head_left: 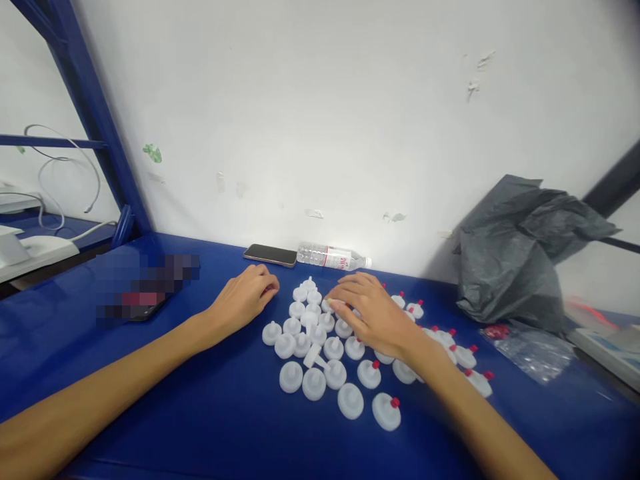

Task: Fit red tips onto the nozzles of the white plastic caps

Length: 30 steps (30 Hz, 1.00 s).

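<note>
Several white round plastic caps with a thin nozzle (pixel 313 383) lie in loose rows on the blue table (pixel 210 413). Those towards the right carry small red tips (pixel 387 411); the ones on the left show plain nozzles. Over the middle of the group is my right hand (pixel 367 308), fingers stretched and slightly bent, hiding some caps beneath it. I see nothing gripped in it. My left hand (pixel 243 293) rests on the table left of the caps, apart from them, its fingers curled in and nothing showing in them. Among the caps lies a small white plastic piece (pixel 315 358).
Along the wall lie a phone (pixel 270 255) and a plastic water bottle (pixel 333 257) on its side. A grey plastic bag (pixel 515 253) stands at the right, beside a clear bag (pixel 535 350) with red bits. A blurred dark object (pixel 150 293) is at left.
</note>
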Tool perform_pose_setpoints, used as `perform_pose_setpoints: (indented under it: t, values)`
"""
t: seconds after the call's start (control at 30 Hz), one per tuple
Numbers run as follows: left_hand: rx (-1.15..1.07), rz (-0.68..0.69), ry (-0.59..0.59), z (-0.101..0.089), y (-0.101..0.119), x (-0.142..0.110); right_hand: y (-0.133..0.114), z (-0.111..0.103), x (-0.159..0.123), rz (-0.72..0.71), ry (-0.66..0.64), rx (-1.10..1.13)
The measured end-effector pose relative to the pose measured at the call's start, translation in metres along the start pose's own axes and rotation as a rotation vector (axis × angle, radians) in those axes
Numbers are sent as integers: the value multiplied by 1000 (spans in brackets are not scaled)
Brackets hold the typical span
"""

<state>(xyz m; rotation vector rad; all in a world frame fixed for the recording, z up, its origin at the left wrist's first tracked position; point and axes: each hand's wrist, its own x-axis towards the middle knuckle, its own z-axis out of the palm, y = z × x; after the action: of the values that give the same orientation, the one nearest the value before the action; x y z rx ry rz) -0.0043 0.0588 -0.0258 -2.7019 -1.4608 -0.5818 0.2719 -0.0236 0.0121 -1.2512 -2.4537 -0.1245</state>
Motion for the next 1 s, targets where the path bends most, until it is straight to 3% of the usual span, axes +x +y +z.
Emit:
perform_pose_setpoints:
  t: [0.3,0.4,0.53,0.67,0.8,1.0]
  values:
    - [-125,18,123,-9,11,-1,-4,4,1,-62,39,-72]
    - [-163,81,169,-10,13,-3,-1,2,2,-60,70,-9]
    - [-229,180,237,-9,17,-4,-4,-3,1,16,225,146]
    - [-277,285,343,-8,22,-6,-12,0,0,67,207,249]
    - [-305,379,433,-10,27,-8,-16,8,2,-51,209,152]
    - [-315,507,437,-14,37,-14,-19,15,4,-105,189,23]
